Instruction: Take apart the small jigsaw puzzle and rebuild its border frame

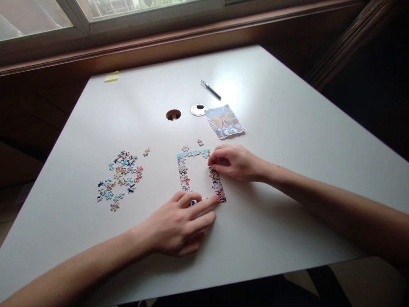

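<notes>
A rectangular border of joined jigsaw pieces lies on the white table, its middle bare. My left hand rests palm down over the bottom edge with fingers stretched out. Its index fingertip presses on the lower right corner, and the hand hides much of the bottom row. My right hand pinches thumb and index finger together on a jigsaw piece at the upper part of the right side; the fingers mostly cover that piece. Just above the top edge sit two loose jigsaw pieces.
Many loose jigsaw pieces are scattered to the left. Behind the border lie a printed picture sheet, a round cover, a pen and a cable hole. A yellow sticky note marks the far left edge.
</notes>
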`<state>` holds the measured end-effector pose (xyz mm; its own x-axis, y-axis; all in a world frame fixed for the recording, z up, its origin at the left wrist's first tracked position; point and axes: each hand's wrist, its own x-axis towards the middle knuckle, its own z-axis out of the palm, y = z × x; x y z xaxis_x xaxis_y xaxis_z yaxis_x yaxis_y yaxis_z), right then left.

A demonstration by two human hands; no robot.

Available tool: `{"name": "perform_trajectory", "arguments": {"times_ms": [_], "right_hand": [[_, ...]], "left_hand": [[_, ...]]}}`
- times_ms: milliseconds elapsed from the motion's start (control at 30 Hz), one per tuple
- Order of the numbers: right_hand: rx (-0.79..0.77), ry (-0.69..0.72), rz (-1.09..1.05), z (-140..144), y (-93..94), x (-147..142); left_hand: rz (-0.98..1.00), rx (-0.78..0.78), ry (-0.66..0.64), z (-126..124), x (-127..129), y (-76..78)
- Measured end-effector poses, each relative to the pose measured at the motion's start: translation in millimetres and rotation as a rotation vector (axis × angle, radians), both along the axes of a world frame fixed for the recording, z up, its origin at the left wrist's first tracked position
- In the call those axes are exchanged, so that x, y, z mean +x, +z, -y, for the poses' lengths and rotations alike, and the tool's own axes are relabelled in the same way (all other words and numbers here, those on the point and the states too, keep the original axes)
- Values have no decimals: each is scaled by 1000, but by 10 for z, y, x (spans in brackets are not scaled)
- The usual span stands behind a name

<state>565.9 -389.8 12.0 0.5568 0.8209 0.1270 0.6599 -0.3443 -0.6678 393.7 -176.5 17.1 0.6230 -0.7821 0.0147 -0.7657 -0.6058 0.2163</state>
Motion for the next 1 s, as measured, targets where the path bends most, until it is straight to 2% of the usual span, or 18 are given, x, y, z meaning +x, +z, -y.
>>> {"name": "perform_trajectory", "arguments": {"times_ms": [367, 633, 867, 1000], "right_hand": [[-39, 14, 26, -10, 7, -7], [36, 39, 95, 8, 3, -62], [-86, 80, 174, 25, 107, -211], [-67, 50, 169, 19, 105, -282]], "left_hand": [[4, 2, -4, -1, 8, 10], [21, 16, 2, 13, 6, 19], [23, 10, -4, 6, 2, 4], [21, -9, -7, 4, 5, 13]]}}
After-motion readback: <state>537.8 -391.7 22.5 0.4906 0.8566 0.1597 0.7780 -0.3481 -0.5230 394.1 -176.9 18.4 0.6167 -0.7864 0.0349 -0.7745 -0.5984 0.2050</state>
